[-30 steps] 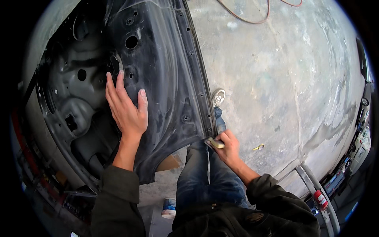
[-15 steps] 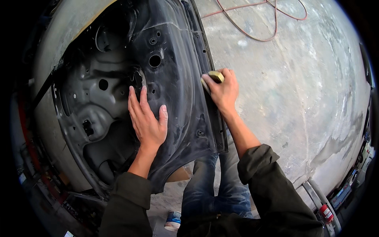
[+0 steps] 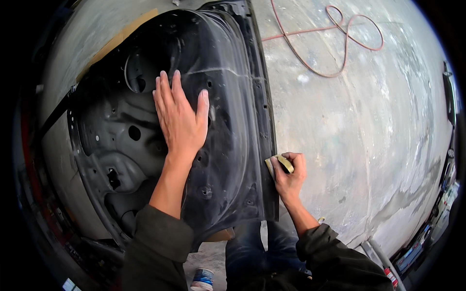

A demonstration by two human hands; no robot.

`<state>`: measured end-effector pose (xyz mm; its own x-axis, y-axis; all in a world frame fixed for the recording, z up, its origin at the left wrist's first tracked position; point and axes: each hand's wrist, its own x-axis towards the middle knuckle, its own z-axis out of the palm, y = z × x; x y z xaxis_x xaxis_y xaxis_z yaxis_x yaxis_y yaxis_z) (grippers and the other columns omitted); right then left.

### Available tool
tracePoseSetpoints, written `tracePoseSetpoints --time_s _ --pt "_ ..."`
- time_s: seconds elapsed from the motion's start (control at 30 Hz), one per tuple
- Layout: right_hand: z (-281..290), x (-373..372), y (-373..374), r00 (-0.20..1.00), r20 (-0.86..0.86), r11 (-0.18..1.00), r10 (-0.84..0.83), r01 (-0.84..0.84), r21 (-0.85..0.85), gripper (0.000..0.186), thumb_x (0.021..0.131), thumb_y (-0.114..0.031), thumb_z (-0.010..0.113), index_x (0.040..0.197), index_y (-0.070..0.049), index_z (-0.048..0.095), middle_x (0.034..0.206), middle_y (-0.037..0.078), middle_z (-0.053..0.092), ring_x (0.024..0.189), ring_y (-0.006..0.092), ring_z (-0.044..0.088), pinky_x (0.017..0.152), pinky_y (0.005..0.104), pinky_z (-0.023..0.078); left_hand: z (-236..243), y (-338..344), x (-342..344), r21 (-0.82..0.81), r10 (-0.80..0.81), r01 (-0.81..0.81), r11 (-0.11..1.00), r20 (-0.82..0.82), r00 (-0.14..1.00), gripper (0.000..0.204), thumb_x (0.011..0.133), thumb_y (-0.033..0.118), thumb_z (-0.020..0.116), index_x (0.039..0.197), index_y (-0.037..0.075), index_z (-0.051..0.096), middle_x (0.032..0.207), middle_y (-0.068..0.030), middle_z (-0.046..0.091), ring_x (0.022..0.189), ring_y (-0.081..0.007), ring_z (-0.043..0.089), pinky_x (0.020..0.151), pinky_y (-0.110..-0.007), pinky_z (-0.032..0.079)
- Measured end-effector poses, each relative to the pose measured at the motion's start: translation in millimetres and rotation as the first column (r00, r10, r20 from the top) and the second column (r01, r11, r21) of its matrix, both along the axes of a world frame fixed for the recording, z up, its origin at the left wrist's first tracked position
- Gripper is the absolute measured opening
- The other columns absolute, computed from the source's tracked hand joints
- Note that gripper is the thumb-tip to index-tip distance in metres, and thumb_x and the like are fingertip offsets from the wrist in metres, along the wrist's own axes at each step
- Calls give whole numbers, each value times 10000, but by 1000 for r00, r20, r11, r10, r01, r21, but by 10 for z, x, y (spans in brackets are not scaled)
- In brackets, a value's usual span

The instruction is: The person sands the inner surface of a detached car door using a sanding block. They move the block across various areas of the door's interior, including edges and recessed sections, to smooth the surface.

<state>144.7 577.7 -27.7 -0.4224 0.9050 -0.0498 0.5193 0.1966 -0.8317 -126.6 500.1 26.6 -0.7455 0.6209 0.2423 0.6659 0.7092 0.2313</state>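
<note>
A dark car door (image 3: pixel 228 145) lies in front of me with its pressed, hole-filled inner side up. My left hand (image 3: pixel 182 116) rests flat on this inner side, fingers stretched out, near the large round opening. At the door's long right edge, my right hand (image 3: pixel 291 174) grips a folded yellow sanding pad (image 3: pixel 284 163) between thumb and fingers. The pad touches the edge strip, not far from the door's near right corner. Pale dust marks my fingertips and streaks the door's surface. The pad's underside is hidden.
A red hose (image 3: pixel 318 72) lies looped on the grey concrete floor (image 3: pixel 330 126). Cardboard (image 3: pixel 116 39) shows past the door's far left edge. A white and blue tub (image 3: pixel 202 280) stands by my legs. At the lower right are a metal frame (image 3: pixel 376 254) and a red container (image 3: pixel 390 276).
My right hand has slid the sanding pad nearer to me along the door's edge. The left hand has moved farther up the panel. The whole view has shifted a little.
</note>
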Motion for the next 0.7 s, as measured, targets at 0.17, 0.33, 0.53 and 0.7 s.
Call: tracePoseSetpoints --time_s 0.17,0.33,0.53,0.7 --pt "-219 -692 586 995 -11 991 101 -99 86 282 809 -158 873 889 -36 632 894 131 612 784 332 622 696 408 486 -27 122 -213 19 103 -102 995 -58 993 723 989 458 612 1457 -67 443 1287 -223 549 1217 -385 499 1171 -513 317" --pt "-356 -1643 1234 998 -10 984 64 -61 169 272 834 -247 856 915 -63 673 904 129 661 836 345 658 734 431 505 -43 240 -337 -53 171 -170 984 6 985 576 1003 443 606 1306 -44 550 1206 -201 618 1153 -363 555 1060 -469 388" --pt "-343 -1369 1045 991 -69 983 114 -102 151 218 854 -138 833 870 -40 639 858 145 619 773 330 618 716 414 491 -4 294 -531 -107 272 -264 959 73 959 423 1008 431 606 891 24 626 758 -149 667 803 -330 650 833 -446 447" --pt "-258 -1092 842 988 -44 989 145 -143 43 218 858 -95 820 852 -30 612 849 148 605 768 337 606 716 410 486 7 277 -532 -85 283 -278 957 53 958 438 1007 426 615 792 47 582 667 -127 625 715 -319 629 787 -438 441"
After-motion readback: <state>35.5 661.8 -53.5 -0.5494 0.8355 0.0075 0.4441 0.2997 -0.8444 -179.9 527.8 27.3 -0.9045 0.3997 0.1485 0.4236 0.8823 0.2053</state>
